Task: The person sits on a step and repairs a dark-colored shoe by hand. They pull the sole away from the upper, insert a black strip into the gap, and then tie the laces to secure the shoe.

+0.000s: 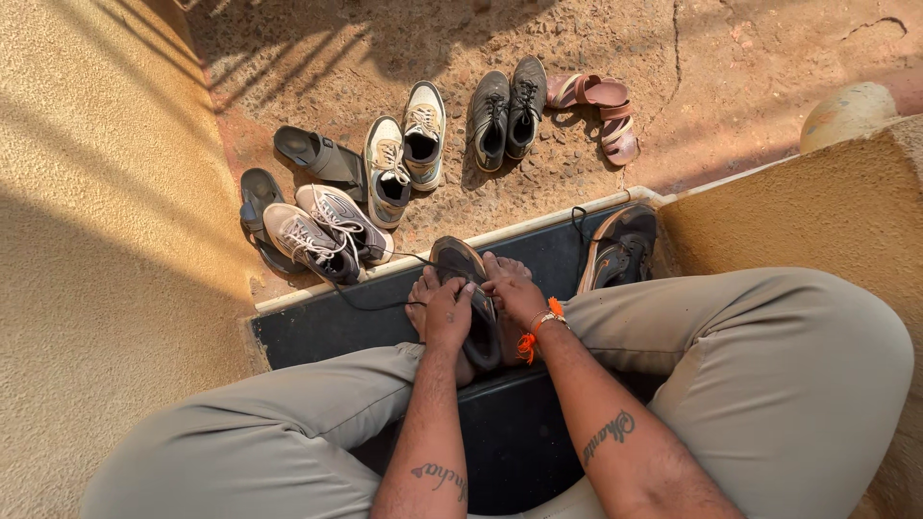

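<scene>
Both hands (481, 306) grip dark shoe (473, 288) between them

Both arms are stretched down between the bent knees. The left hand (448, 313) and right hand (515, 296) are held close together, fingers curled, palms turned down.

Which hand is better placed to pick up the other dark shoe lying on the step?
Probably the right hand: the other dark shoe lies on its side of the step, while the left hand grips the held shoe.
</scene>
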